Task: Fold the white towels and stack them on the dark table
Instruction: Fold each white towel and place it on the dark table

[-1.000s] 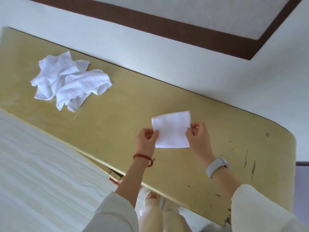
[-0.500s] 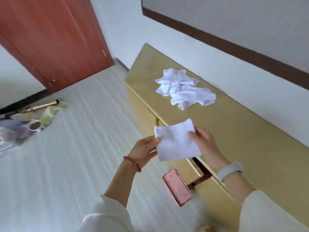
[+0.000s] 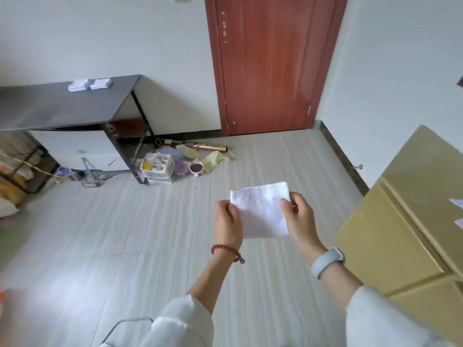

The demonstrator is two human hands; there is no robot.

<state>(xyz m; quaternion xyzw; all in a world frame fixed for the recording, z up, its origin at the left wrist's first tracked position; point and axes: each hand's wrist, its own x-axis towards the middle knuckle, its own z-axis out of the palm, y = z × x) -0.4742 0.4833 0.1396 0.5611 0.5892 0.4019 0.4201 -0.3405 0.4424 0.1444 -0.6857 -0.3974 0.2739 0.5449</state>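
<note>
I hold a folded white towel [image 3: 263, 211] flat in the air in front of me, above the pale floor. My left hand [image 3: 228, 221] pinches its left edge and my right hand [image 3: 299, 216] pinches its right edge. The dark table [image 3: 62, 106] stands at the far left against the wall. Two folded white towels [image 3: 89, 83] lie side by side near its back edge. Only white corners of the unfolded towel pile [image 3: 457, 204] show at the right frame edge.
A yellow cabinet [image 3: 400, 221] fills the right side. A red-brown door [image 3: 270, 63] is straight ahead. Boxes, cups and a rolled tube [image 3: 180, 161] clutter the floor by the table leg, with cables [image 3: 97, 176] under the table. A metal frame [image 3: 125, 326] sits near my feet.
My view has swung left from the yellow cabinet to the room with the door and dark table. Both hands still hold the folded towel between them.
</note>
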